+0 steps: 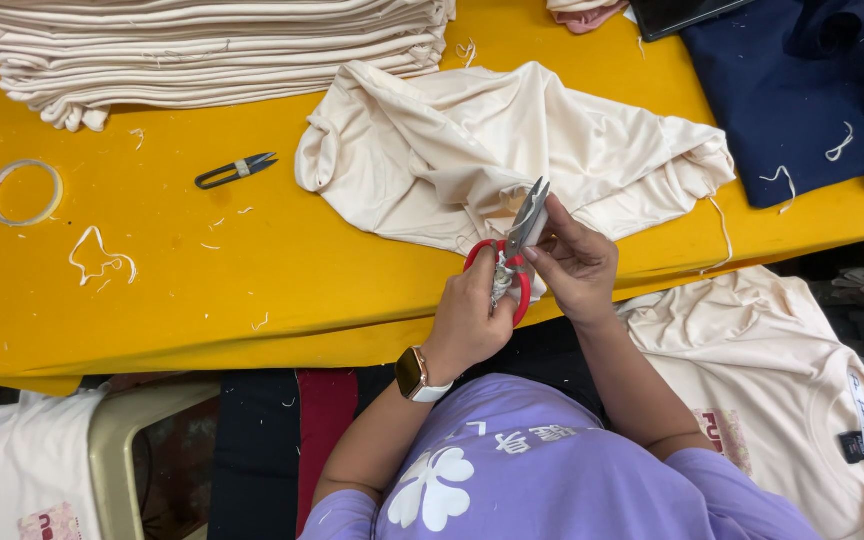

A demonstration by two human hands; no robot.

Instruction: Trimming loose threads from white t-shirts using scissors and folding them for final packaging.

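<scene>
- I am looking down at both hands working over the near edge of the yellow table [152, 300], and both are on one pair of scissors [512, 262].
- My left hand [472, 315] is closing its grip around the red handle loops, with the fingers curled through or over them; I cannot tell exactly which finger sits in which loop.
- My right hand [580, 265] is pinching the grey blades just above the pivot, fingertips touching the metal, its grip nearly closed on them.
- The long axis of the scissors is running from the left grip up and slightly to the right, with the tips pointing away from me toward the cream shirt [512, 150].
- That shirt is lying crumpled on the table directly beyond the blade tips, almost touching them; the right hand is the nearer one to it.
- Far left of both grips, well apart, small black snips [235, 170] are lying on the table, and beyond them a tape ring [24, 192] with loose thread scraps [100, 255] near it.
- A stack [212, 55] of folded cream shirts is sitting beyond and left of the grips.
- To the right and beyond, a navy garment [802, 90] is lying with white threads on it.
- Below right of the right grip, off the table, another cream shirt [782, 390] is showing a small dark rectangular neck label [852, 445] and a reddish chest print.
</scene>
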